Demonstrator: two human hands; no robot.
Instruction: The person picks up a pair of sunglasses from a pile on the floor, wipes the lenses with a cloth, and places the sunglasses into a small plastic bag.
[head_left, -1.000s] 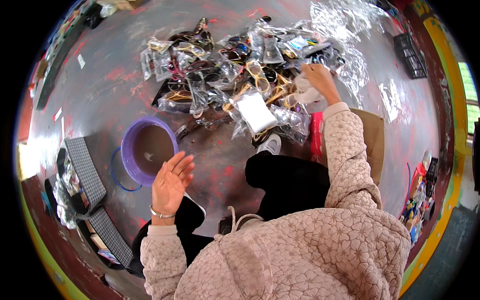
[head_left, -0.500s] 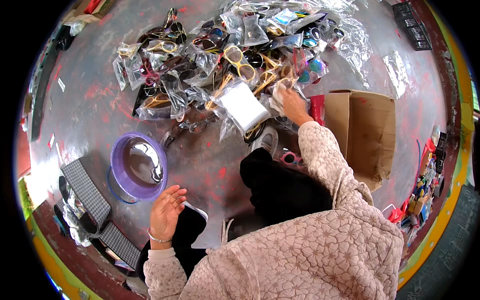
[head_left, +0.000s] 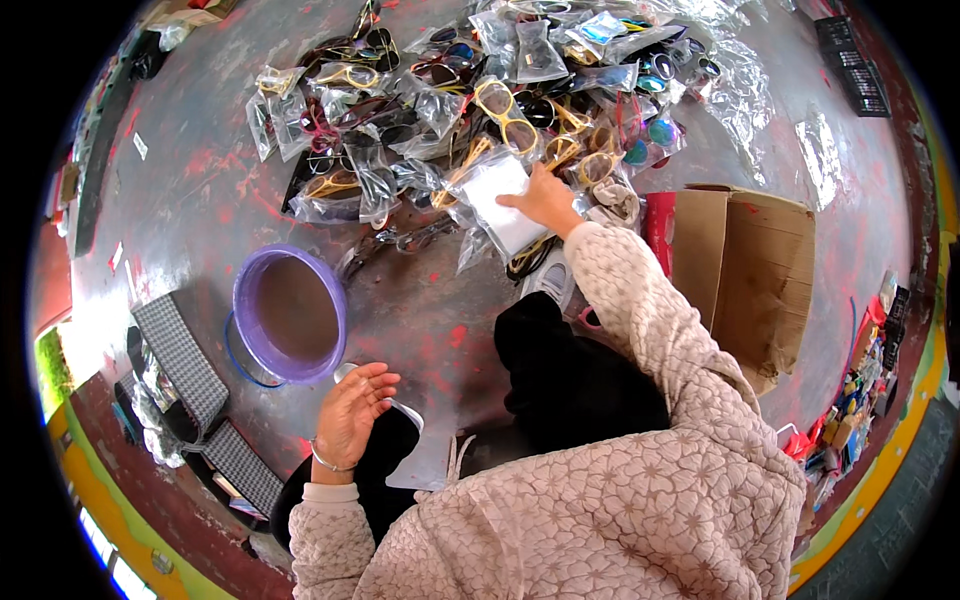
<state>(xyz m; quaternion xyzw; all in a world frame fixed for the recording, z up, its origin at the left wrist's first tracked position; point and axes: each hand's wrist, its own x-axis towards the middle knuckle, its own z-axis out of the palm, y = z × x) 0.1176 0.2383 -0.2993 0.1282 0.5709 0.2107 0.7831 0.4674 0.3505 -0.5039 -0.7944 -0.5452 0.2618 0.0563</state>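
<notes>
My right hand (head_left: 550,204) reaches to a white rectangular packet (head_left: 497,197) in clear plastic. Its thumb lies on the packet and the fingers stretch apart at the upper right edge. Right beside this hand is a crumpled beige cloth (head_left: 617,203). Sunglasses (head_left: 505,118) with yellow frames lie just beyond, among a wide heap of eyewear, much of it in clear bags. My left hand (head_left: 352,412) hovers palm inward over my left knee, fingers loosely bent and apart, with nothing visible in it. Closest to it stands a purple basin (head_left: 342,312) holding murky water.
An open cardboard box (head_left: 700,250) stands at the right, with a red piece beside it. Grey checked cases (head_left: 180,350) lie at the left. Clear plastic wrap (head_left: 735,100) spreads at the far right, near a black crate (head_left: 853,70). Mixed small goods sit along the right edge.
My right hand has let go of the beige cloth and moved left onto the white packet. The cloth now lies beside it. My left hand stays over my knee. The view has shifted slightly.
</notes>
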